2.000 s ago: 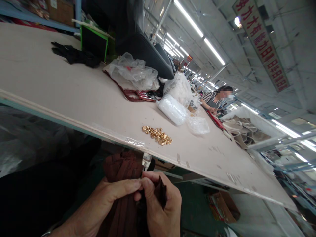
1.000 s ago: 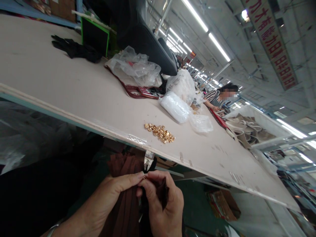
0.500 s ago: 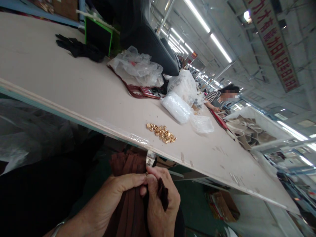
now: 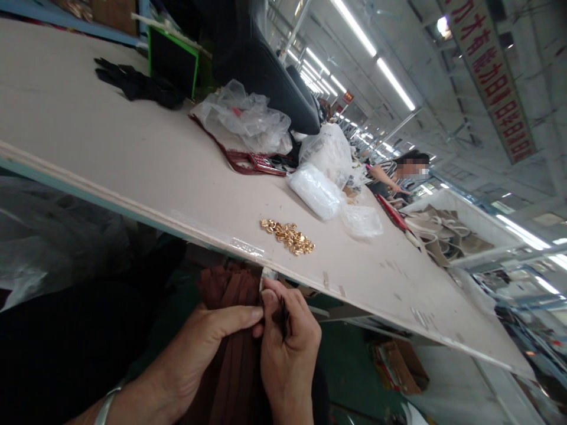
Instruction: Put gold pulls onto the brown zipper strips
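Just below the table's front edge, my two hands meet over a hanging bundle of brown strips [image 4: 233,295]. My left hand [image 4: 206,339] is closed round the strips, its thumb laid across them towards the right hand. My right hand [image 4: 290,348] pinches a dark brown strip [image 4: 284,319] between thumb and bent fingers; part of it pokes out behind the thumb. Whether a small metal piece sits between the fingertips is hidden. A whitish tab [image 4: 269,274] at the table edge touches or nearly touches the right fingertips. On the tabletop above lies a pile of small gold-coloured metal pieces [image 4: 287,237].
The table [image 4: 146,159] slants across the view. On it lie black gloves [image 4: 135,82], plastic bags [image 4: 316,192], a red calculator [image 4: 267,165] and a green-framed box [image 4: 172,62]. A person [image 4: 390,177] works beyond. A cardboard box [image 4: 405,366] stands underneath.
My right hand has shifted slightly up towards the whitish tab, and its fingertips have moved apart from my left thumb. Less of the dark strip shows behind the right thumb.
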### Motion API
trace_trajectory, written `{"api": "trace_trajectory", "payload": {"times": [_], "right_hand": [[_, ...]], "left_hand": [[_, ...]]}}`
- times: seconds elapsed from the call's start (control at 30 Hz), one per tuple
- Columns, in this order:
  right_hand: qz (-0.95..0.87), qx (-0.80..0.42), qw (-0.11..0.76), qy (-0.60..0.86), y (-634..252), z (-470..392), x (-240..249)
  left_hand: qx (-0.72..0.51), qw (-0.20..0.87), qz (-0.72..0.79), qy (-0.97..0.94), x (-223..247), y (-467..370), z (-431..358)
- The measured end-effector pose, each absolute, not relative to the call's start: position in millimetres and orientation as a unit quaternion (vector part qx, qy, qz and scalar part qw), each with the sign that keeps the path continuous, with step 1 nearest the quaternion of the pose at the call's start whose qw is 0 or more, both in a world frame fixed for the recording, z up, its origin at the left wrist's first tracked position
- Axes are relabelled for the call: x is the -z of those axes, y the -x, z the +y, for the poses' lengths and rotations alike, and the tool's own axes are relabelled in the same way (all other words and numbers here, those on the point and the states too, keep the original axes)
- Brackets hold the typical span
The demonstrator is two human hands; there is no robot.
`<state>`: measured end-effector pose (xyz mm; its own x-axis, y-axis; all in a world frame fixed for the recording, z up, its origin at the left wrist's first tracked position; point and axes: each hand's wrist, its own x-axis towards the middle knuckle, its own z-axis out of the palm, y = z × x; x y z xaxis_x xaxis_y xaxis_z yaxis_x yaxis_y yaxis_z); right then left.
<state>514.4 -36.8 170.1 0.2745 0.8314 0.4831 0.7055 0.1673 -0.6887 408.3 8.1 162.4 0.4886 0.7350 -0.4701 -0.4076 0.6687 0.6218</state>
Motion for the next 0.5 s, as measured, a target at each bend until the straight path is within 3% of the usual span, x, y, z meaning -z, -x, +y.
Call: {"api": "trace_trajectory", "payload": {"times": [0.17, 0.37, 0.5], "right_hand": [[-0.565, -0.12, 0.512, 0.636, -517, -40, -173], [-0.652, -0.151, 0.435, 0.602, -516, -56, -186], [-0.592, -0.204, 0.423, 0.655, -511, -57, -189]], "left_hand": [[-0.312, 0.854, 0.329, -0.256, -162, -399, 3], [-0.338, 0.814, 0.34, -0.328, -164, -389, 2], [-0.316, 0.795, 0.296, -0.426, -161, -380, 8]]}}
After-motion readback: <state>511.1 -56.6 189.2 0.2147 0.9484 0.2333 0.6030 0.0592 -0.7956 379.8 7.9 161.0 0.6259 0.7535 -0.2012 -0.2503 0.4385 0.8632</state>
